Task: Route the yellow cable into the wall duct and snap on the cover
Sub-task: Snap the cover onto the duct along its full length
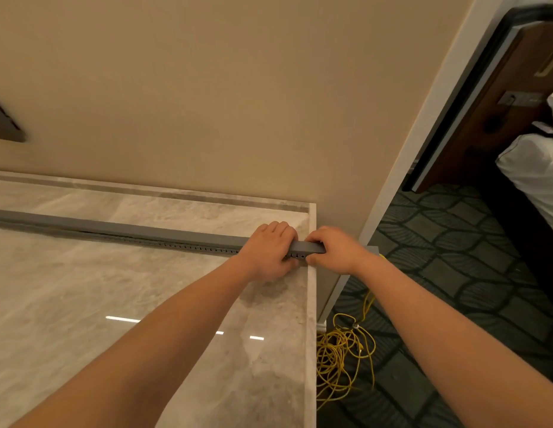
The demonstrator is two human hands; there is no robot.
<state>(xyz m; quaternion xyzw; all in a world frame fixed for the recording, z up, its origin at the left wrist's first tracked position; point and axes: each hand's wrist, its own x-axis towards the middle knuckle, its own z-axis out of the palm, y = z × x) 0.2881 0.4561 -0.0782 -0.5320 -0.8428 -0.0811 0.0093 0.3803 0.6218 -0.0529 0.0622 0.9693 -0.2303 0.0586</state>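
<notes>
Both hands (270, 248) (334, 250) grip grey duct (145, 231) end on countertop (84, 288)

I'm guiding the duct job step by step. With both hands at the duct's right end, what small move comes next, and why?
Probably press the cover down, working leftward: both the left hand and the right hand pinch the right end, while a dark gap shows under the cover further left above the slotted duct.

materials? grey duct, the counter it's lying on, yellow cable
Duct: looks like matte grey plastic; thin walls, row of punched slots along its side.
Counter: polished stone or a stone-look slab; beige veining, sharp light reflections.
Cable: yellow jacket, probably PVC or rubber; lies in loose tangled coils on the carpet.
</notes>
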